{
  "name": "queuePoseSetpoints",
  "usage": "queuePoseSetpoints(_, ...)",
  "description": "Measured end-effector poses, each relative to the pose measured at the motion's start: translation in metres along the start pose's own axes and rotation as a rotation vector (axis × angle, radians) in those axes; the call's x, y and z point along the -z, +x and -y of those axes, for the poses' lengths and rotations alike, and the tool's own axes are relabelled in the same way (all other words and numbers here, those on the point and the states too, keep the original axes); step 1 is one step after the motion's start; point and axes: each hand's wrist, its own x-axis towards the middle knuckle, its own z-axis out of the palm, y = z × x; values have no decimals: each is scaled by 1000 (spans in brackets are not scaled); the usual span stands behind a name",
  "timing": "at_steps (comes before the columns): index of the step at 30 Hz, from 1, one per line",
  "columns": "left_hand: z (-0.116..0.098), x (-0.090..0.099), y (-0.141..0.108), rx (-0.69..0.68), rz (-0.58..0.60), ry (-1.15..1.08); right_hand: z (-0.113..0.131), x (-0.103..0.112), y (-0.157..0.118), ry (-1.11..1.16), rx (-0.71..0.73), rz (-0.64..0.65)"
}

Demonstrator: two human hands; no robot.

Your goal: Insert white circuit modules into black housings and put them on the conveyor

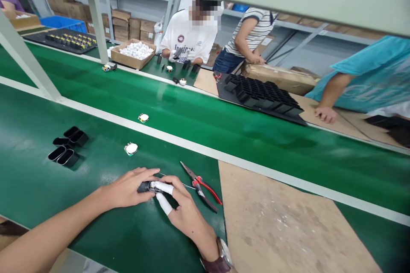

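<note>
Holding a small black case (144, 187) between them, the left hand (133, 187) and right hand (185, 209) meet over the near green bench (105, 239). The left grips the closed end; the right, with white finger covers (164, 204) on thumb and forefinger, pinches at the open end, where part of a circuit board (155, 186) shows. The step in hand looks like settling that board in the case, and the next move seems to call for a firm left hold and a gentle, straight push from the right (how deep the board sits is hidden by the fingers). Just beyond the right hand lies a thin metal rod (187, 186), then red-handled pliers (200, 185), both close enough to snag a knuckle. A cardboard sheet (288, 217) covers the bench on the right. To the left stand open black cases (68, 158); farther off, a white-topped board (131, 149) lies before the rail (179, 142). Across the green belt (198, 115), a co-worker in a white shirt (188, 38) handles dark parts.
</note>
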Motion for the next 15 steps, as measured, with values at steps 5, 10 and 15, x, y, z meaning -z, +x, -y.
queuePoseSetpoints(5, -2, 2, 0, 5, -4, -16, -3, 5, 0, 78, -16, -61)
queuePoseSetpoints(10, -2, 3, -1, 14, 25, -33, -5, 7, -2, 23, -1, -61)
queuePoseSetpoints(15, 1, 1, 0, 18, 37, -32, 0, 8, -1, -49, 33, -54)
